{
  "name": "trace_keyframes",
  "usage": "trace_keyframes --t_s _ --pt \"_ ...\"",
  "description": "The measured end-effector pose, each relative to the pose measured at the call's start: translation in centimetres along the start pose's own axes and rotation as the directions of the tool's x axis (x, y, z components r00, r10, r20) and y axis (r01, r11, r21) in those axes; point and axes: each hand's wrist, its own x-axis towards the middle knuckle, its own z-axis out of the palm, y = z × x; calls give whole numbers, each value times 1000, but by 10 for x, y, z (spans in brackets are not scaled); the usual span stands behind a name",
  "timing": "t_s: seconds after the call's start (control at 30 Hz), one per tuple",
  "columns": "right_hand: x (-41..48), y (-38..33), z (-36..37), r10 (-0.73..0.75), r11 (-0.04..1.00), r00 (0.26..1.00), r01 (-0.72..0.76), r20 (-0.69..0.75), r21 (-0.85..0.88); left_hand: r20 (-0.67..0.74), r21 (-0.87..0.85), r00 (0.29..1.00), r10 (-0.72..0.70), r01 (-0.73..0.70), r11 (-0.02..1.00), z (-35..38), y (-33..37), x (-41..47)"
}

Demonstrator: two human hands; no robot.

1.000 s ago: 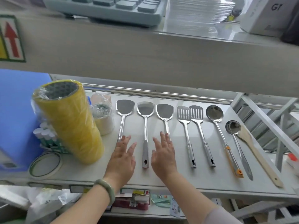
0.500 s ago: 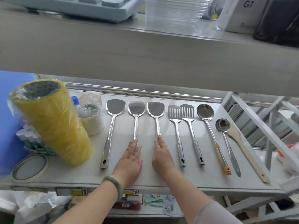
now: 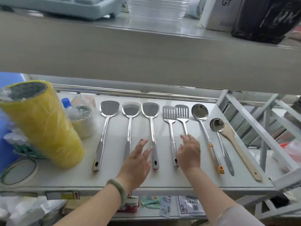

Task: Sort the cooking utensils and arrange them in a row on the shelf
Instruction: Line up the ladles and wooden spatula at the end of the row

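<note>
Three steel turners lie in a row on the white shelf point(image 3: 114, 180): one at the left point(image 3: 104, 126), a second point(image 3: 130, 121), a third point(image 3: 151, 121). Beside them lie two slotted turners point(image 3: 171, 126) point(image 3: 183, 118), a large spoon with orange trim point(image 3: 203, 124), a small ladle point(image 3: 219, 137) and a wooden spatula point(image 3: 237, 147). My left hand point(image 3: 136, 162) hovers flat between the second and third turner handles, fingers apart. My right hand point(image 3: 189, 152) lies over the handle of the second slotted turner, fingers spread, holding nothing that I can see.
A tall yellow wrapped roll point(image 3: 44, 123) and a smaller white wrapped roll point(image 3: 83, 119) stand at the shelf's left. A tape ring point(image 3: 17, 170) lies near the front left corner. An upper shelf board point(image 3: 146, 59) overhangs. White frame bars point(image 3: 254, 121) rise at the right.
Both hands have moved right along the row: the left from the second turner's handle to the gap beside the third, the right from the third turner to the second slotted turner.
</note>
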Motion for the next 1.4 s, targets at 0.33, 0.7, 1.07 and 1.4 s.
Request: trace_keyframes --t_s 0.33,0.7,1.07,1.4 --pt "5 44 -31 100 985 961 -58 258 -163 210 77 958 -196 183 980 42 87 51" --pt "9 58 -34 68 982 954 -13 291 -187 206 64 885 -418 414 908 60 106 65" --pt "13 73 -39 18 989 949 30 315 -147 175 84 861 -478 470 878 68 112 71" --pt "14 77 -40 -26 993 953 60 300 -104 140 129 874 -465 449 884 68 112 67"
